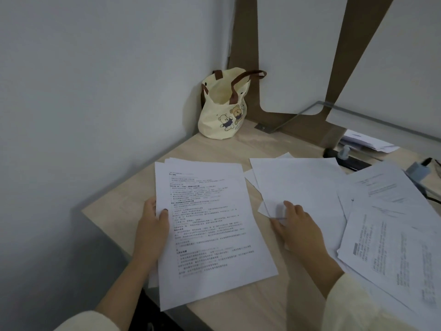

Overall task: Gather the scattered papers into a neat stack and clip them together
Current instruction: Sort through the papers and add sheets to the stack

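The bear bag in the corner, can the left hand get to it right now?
Probably not right away. The left hand is holding the stack, so it is busy. The desk between it and the bag looks bare, so nothing blocks the way.

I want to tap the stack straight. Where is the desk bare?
Bare desk lies between the bear tote bag and the printed stack, and along the near edge. Right side is crowded with loose sheets.
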`<state>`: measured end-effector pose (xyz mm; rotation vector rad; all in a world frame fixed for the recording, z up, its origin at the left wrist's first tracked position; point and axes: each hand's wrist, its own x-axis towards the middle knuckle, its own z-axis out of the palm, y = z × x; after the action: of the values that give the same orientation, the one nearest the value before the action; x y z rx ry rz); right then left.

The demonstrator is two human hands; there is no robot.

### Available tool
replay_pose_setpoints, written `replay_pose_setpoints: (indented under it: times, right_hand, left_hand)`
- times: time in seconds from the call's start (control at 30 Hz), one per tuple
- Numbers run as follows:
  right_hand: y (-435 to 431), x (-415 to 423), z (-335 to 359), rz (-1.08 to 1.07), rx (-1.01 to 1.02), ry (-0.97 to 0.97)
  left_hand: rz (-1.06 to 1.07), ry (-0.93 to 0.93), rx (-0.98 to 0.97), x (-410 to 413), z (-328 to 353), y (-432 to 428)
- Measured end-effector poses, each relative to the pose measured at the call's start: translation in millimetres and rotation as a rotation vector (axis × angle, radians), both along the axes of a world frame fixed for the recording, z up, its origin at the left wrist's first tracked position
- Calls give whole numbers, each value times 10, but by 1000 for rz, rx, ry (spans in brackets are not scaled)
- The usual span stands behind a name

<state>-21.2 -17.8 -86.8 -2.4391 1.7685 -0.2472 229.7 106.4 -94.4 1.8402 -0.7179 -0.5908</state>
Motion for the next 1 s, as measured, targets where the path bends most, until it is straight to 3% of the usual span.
replay_pose_setpoints:
  times: [0.1,0.3,0.4,0.5,0.77,0.9,1.0]
  right_hand:
    - [-47,33,0,35,-82,95]
    - [-85,22,-96,83,-223,47]
    - [-114,-2,-47,27,-182,-2]
    - [-117,6,81,-124,-83,-344]
    - [159,127,851,-235,425,-1389]
    - [245,63,1222,-177,644,-1725]
    - [259,12,1403,-88,712,-1818]
  left_hand:
    - [-1,-20,-1,-17,0,5]
    - [-12,-2,-23,-4,-21,14]
    - [-34,-2,-22,-6,-21,34]
    - [-38,18,-16,1,-12,46]
    - [-46,17,-18,-30,13,58]
    - [-59,47,-13,-11,-7,74]
    - [-66,56,-2,-17,-12,91]
